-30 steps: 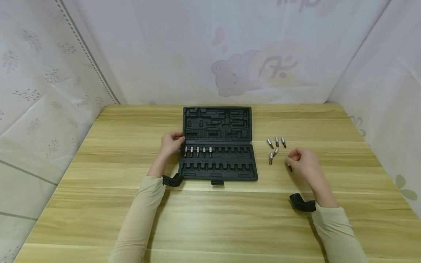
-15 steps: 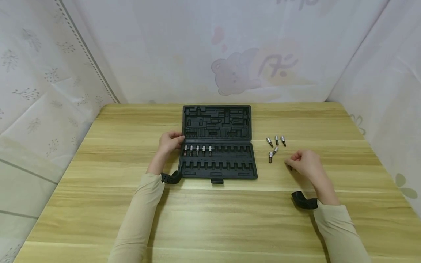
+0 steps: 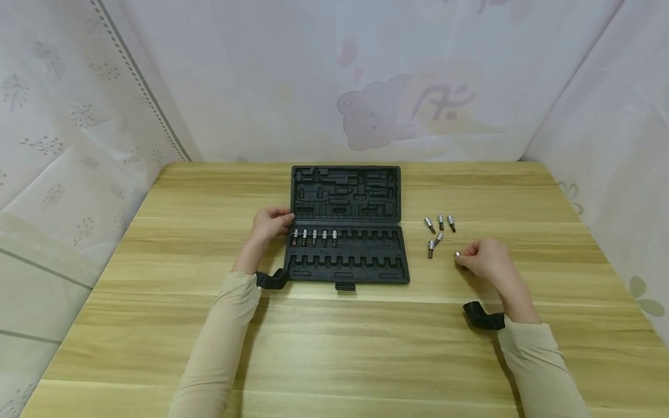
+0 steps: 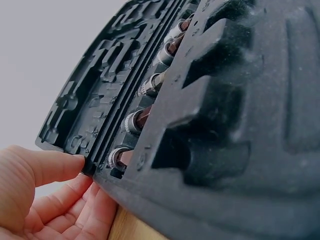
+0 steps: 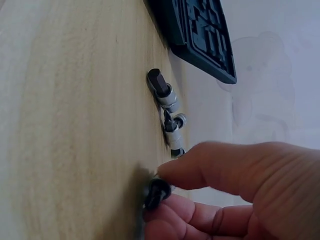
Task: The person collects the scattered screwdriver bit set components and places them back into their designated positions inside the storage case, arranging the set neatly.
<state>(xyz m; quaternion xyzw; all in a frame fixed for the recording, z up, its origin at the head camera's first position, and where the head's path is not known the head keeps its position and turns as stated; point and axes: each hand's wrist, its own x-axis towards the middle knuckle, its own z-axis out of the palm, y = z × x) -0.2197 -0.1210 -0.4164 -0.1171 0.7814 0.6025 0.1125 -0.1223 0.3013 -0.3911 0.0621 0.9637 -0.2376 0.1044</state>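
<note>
A black socket-set case (image 3: 360,249) lies unfolded on the table, its lid toward the back. Several silver bit sockets (image 3: 315,238) fill the left part of its upper row of slots. My left hand (image 3: 269,224) grips the case's left edge at the hinge; in the left wrist view the thumb lies on the corner, fingers (image 4: 97,210) below it. To the right of the case, my right hand (image 3: 486,259) pinches one bit socket (image 5: 158,192) between thumb and fingers, just above the wood. Its dark tip shows in the right wrist view, its silver end in the head view.
Several loose bit sockets (image 3: 431,249) lie between the case and my right hand. A latch (image 3: 345,286) juts from the case's front edge. Black wrist mounts (image 3: 483,317) sit at both cuffs. Patterned cloth (image 3: 261,87) hangs behind the wooden table (image 3: 334,348).
The bit socket in my right hand has turned: its dark tip pointed out below the fingers before, and now its silver end shows. My left hand stays on the case.
</note>
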